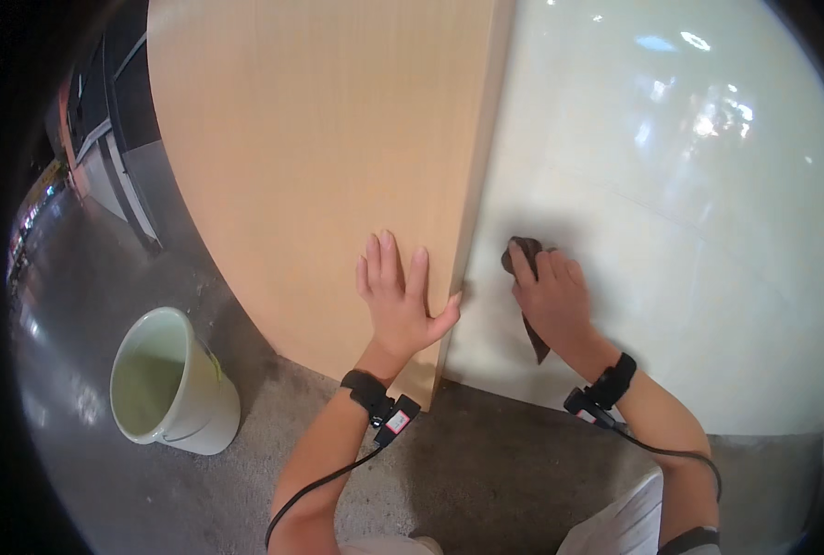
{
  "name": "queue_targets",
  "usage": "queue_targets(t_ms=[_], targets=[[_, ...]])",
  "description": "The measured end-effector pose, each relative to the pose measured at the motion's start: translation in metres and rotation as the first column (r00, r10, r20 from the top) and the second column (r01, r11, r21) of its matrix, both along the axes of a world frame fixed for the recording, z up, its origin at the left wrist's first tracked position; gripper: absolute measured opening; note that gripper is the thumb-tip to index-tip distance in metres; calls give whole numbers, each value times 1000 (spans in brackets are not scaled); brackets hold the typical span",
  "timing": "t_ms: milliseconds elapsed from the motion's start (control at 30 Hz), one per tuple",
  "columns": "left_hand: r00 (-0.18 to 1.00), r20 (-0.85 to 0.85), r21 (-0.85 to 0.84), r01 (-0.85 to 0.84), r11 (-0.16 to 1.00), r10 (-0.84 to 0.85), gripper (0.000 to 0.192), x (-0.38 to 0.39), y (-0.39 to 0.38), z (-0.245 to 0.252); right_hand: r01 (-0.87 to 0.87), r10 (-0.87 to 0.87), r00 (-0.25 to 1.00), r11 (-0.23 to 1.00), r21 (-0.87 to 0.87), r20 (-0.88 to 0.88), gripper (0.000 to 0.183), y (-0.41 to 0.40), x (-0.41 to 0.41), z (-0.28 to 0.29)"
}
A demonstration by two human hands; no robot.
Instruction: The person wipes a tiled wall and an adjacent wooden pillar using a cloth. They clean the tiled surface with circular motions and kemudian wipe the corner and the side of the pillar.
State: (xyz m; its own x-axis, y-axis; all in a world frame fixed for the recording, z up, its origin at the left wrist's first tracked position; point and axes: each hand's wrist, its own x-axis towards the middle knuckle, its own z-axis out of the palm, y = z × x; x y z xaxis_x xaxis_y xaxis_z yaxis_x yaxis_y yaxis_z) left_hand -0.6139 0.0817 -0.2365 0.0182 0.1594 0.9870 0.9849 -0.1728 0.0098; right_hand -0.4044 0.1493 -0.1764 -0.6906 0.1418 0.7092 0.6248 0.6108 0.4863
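Note:
My left hand [403, 305] lies flat with spread fingers on a light wood-grain panel [314, 173], its thumb over the panel's right edge. To its right, my right hand [554, 291] presses a dark brown cloth [537, 343] onto a glossy white panel [627, 277]. Part of the cloth bunches under the fingertips and a pointed corner hangs below the palm. The rest of it is hidden under the hand. The wood-grain panel stands out from the white surface along a straight edge.
A white plastic bucket [210, 409] holding cloudy, greenish liquid stands on the grey concrete floor [259, 485] at the left. Black wrist straps [367, 395] with cables sit on both my wrists. Dark framed panels [134, 104] rise at the far left.

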Motion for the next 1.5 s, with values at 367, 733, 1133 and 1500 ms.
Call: queue_targets(t_ms=[367,733,1133,1500], targets=[[1000,-2,-13,15,1000,-15,90,1,3,-3,-50,49,998,998,-42,-33,39,5,-1,-11],[1000,-21,18,-7,1000,7,87,5,6,5,-110,110,993,994,-9,35,37,32,-18,-21],[998,-53,15,47,999,-46,90,0,11,3,-375,376,926,926,-34,24,35,46,-4,-30],[989,-134,44,64,997,-58,90,2,15,12,-289,317,754,946,-143,575,35,46,16,-265]])
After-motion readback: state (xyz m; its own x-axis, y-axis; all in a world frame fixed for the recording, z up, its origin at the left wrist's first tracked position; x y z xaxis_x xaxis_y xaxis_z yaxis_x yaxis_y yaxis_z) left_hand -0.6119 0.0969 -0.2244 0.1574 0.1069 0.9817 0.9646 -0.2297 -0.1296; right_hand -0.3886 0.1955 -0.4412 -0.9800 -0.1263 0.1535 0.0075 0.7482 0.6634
